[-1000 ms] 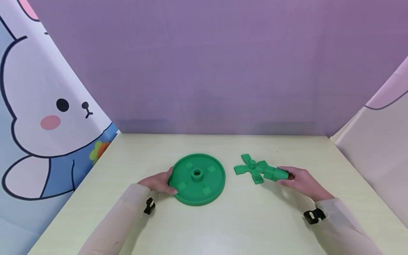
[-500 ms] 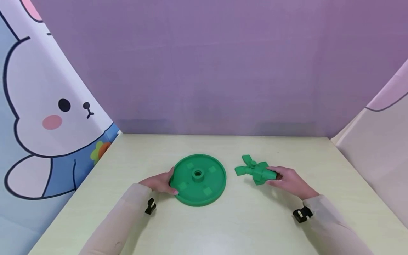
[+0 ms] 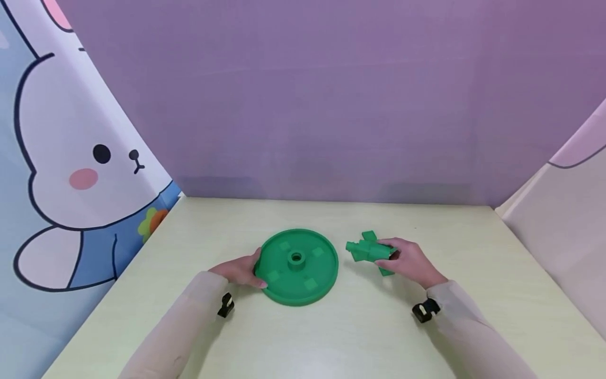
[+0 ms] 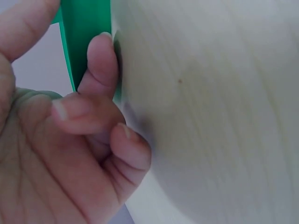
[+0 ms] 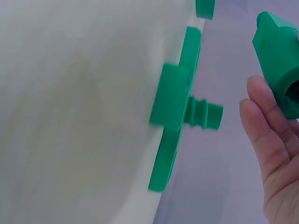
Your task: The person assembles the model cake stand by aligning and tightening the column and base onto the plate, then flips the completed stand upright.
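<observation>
While the left hand [image 3: 240, 271] grips the near-left edge of the green disc [image 3: 316, 271], thumb and fingers spread along its rim, the right hand [image 3: 408, 259] holds a hollow green piece [image 5: 276, 60] between its fingers. The disc lies on the table [image 3: 303, 339] with its raised central hub [image 3: 296, 265] facing up. To its right, just beside it, a flat green cross-shaped piece [image 5: 172, 98] rests on the table, a ribbed peg [image 5: 205, 114] standing up from its middle. Seen from the right wrist, the hollow piece hangs above that peg (a clear gap separates the two), and from the head it covers part of the cross. Purple cloth [image 3: 307, 105] rises behind the table; a cartoon rabbit [image 3: 71, 131] is printed at the left.
</observation>
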`<state>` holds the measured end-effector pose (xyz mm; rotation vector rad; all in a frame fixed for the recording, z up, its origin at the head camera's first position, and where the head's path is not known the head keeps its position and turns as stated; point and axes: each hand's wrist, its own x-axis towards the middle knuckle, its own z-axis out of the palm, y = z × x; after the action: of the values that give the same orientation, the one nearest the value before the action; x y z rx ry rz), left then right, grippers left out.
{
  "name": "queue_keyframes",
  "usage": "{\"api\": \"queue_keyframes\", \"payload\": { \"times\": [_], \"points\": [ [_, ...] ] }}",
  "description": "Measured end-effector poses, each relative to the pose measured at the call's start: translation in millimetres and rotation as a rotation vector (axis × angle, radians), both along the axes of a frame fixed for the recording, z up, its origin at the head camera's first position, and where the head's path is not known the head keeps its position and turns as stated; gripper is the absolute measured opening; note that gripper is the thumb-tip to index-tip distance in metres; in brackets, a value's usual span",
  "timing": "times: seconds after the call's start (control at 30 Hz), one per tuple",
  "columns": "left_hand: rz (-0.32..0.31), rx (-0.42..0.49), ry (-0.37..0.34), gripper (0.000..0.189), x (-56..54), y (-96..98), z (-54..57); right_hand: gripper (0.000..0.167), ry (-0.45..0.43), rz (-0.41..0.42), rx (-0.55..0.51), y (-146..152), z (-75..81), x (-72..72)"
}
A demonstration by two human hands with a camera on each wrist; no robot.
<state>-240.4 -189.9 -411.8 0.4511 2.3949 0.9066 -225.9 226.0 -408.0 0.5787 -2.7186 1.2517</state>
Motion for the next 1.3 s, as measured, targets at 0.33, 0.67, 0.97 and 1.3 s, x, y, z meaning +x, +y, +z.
{"api": "queue_keyframes", "payload": {
  "times": [0.33,0.67,0.97,1.3],
  "points": [
    [0.017,-0.023,0.003,0.111,-2.0,-0.1,-3.6,0.050,-0.003,0.041,-0.025,-26.9,-1.3,-9.8],
    [0.029,-0.002,-0.003,0.109,-1.6,0.6,-1.7,0.046,0.136,0.084,0.061,-52.5,3.2,-10.5],
    [0.027,0.013,0.003,0.108,0.0,0.0,-4.2,0.047,0.125,0.089,0.139,-71.6,12.7,-11.7],
    [0.052,0.036,-0.003,0.106,2.6,1.5,-3.3,0.048,0.112,0.103,0.145,-83.7,19.3,-12.0]
  ]
}}
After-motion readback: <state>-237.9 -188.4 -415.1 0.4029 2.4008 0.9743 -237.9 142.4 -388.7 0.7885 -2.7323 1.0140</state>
